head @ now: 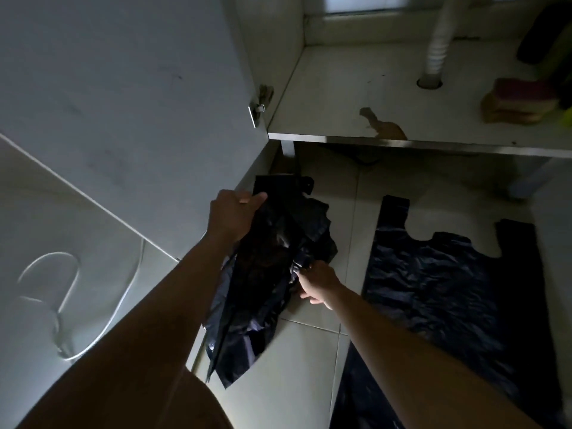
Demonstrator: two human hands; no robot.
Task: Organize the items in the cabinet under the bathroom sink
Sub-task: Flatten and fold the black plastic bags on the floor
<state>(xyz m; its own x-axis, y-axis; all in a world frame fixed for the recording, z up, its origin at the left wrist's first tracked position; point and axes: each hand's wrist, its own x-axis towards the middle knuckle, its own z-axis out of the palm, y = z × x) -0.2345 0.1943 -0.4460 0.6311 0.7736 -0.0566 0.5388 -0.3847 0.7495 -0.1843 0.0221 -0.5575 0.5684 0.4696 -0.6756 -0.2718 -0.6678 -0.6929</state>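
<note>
Left forearm [154, 305] nearest | left hand [230, 212] grips black bag [266, 274] top | right hand [315, 284] pinches its middle

2 black bags [266, 274] [448, 280], 2 hands [232, 215] [318, 281], 1 drain hose [438, 51].

Your left hand [235, 212] and right hand [318, 281] both hold the black bag [272, 243], arms stretched forward.
Your left hand grips the upper edge, its back toward you, fingers curled over and the thumb lying straight along the front. Below that grip and to its right, your right hand pinches a gathered fold, with its lower fingers loosely curled beneath the pinch. Both forearms are bare and nearly straight, and they converge toward the two grips, the left reaching farther.
</note>
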